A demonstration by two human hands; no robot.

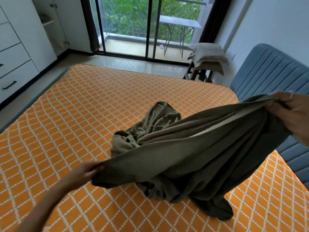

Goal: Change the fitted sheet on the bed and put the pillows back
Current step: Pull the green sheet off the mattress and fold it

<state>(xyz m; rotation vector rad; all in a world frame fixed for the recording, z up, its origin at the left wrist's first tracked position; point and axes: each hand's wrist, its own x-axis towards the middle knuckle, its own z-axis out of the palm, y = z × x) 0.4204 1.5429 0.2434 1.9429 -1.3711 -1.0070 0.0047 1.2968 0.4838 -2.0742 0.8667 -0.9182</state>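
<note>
Your left hand [87, 169] and right hand [291, 111] each grip an edge of the olive fitted sheet [184, 148], bunched mid-mattress [66, 114]. Far right: pillows [209, 57] stacked on a stool [199, 74], beside the blue headboard [270, 72].

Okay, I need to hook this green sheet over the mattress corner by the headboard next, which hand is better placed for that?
Right. The right hand grips the sheet edge beside the blue headboard, while the left hand holds it over mid-mattress.
</note>
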